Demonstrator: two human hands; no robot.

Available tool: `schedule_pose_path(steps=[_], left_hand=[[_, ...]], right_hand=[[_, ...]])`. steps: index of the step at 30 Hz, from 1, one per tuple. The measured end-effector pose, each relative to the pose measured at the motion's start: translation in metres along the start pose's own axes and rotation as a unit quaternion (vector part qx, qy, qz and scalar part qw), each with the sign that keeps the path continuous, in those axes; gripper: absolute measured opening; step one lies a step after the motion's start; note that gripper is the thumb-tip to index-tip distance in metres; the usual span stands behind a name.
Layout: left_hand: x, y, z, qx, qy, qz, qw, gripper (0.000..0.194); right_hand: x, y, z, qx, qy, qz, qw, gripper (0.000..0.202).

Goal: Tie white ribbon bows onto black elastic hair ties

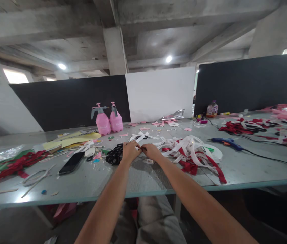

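Observation:
My left hand (131, 151) and my right hand (151, 152) meet over the middle of the table, fingertips pinched close together. Whatever they hold between them is too small and hidden to name. Just left of my left hand lies a bundle of black cord or ribbon (114, 155), partly covered by that hand. A tangled pile of white and red ribbons (190, 152) is right beside my right hand. Behind my hands are some loose white strips (143, 136).
Left on the grey table (143, 183) lie a black phone (71, 163), red ribbons (23, 165) and yellow sheets (71, 140). Two pink spray bottles (109, 122) stand behind. A blue glue gun (227, 143) with a black cable lies right. Panels (161, 95) line the back.

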State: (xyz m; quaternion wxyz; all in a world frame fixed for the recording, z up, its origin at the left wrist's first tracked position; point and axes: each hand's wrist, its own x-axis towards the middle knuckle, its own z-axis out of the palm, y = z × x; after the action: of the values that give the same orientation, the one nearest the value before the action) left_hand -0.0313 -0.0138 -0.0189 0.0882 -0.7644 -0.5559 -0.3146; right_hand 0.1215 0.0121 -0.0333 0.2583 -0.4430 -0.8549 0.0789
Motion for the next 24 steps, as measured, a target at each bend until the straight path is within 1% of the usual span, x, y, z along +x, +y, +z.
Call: schedule_pose_path(steps=[7,11,14,17,20,24], left_hand=[[-0.001,0.01,-0.005,0.038,0.002,-0.017,0.999,0.011],[-0.002,0.018,-0.007,0.061,0.004,-0.033,0.998,0.012],[-0.002,0.019,-0.007,0.066,0.009,-0.039,0.997,0.014],[-0.002,0.015,-0.006,0.043,0.008,-0.025,0.999,0.015],[-0.002,0.008,-0.006,-0.011,0.003,-0.017,1.0,0.018],[-0.001,0.001,-0.007,-0.066,-0.023,-0.011,0.997,0.024]], right_hand=[[0.001,-0.001,-0.003,-0.019,-0.003,0.001,1.0,0.032],[0.0,-0.003,-0.005,-0.024,0.009,0.016,1.0,0.032],[-0.001,-0.004,-0.005,-0.025,0.022,0.034,0.999,0.032],[0.0,-0.003,-0.002,-0.004,0.05,0.051,0.997,0.031],[0.003,0.002,0.002,0.032,0.084,0.053,0.995,0.03],[0.007,0.009,0.006,0.066,0.099,0.044,0.992,0.03]])
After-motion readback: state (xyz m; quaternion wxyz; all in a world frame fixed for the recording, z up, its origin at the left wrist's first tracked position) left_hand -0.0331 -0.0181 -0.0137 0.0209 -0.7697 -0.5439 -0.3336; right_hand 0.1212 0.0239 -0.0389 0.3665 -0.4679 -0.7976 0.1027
